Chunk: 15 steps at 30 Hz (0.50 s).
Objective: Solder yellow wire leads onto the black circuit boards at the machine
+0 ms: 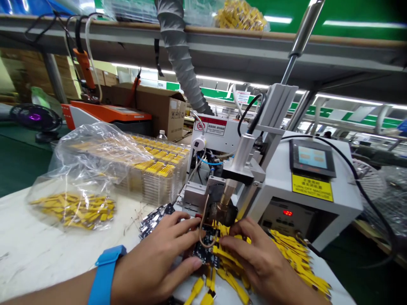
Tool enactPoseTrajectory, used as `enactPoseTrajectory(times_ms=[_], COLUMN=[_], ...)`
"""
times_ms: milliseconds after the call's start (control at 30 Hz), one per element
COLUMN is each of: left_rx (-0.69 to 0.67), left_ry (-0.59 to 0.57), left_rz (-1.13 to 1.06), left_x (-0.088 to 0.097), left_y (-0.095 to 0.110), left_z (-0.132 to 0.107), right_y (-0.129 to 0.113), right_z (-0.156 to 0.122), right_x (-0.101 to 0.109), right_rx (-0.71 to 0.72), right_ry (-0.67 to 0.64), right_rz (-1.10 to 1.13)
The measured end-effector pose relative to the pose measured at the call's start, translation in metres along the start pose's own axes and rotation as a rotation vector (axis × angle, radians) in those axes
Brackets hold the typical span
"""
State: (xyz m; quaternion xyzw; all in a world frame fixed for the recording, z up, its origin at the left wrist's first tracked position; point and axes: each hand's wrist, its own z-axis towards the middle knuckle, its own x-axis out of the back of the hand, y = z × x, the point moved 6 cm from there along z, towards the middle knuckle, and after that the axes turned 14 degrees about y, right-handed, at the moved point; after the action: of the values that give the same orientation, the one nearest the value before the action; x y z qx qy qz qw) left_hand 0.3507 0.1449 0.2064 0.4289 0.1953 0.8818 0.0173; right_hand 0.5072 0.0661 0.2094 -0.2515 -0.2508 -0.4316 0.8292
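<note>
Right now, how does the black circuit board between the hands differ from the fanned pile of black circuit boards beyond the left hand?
The black circuit board lies between the left hand and right hand; the fanned pile of black circuit boards lies beyond the left hand. Flat yellow strips sit at the board's right side; none show on the pile. The board shows as one piece; the pile's pieces overlap. Both have pale markings.

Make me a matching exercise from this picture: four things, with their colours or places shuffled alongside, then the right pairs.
Things:
1. Wristband
2. Board
3. Hose
4. Fan

Colours or places:
A. Grey and ribbed
B. Far left, purple at its centre
C. Blue
D. Between left hand and right hand

Pairs: 1-C, 2-D, 3-A, 4-B
</note>
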Motion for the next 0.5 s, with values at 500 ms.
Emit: enactPoseTrajectory(times_ms=[500], left_rx=[-0.076], left_ry=[-0.061], left_rz=[0.173], left_x=[-0.0027], left_y=[0.0081], left_z=[0.0052], right_y=[0.0045], right_z=[-0.0035], right_x=[-0.0019], right_rx=[-0.127], right_ry=[-0.002], right_rz=[0.054])
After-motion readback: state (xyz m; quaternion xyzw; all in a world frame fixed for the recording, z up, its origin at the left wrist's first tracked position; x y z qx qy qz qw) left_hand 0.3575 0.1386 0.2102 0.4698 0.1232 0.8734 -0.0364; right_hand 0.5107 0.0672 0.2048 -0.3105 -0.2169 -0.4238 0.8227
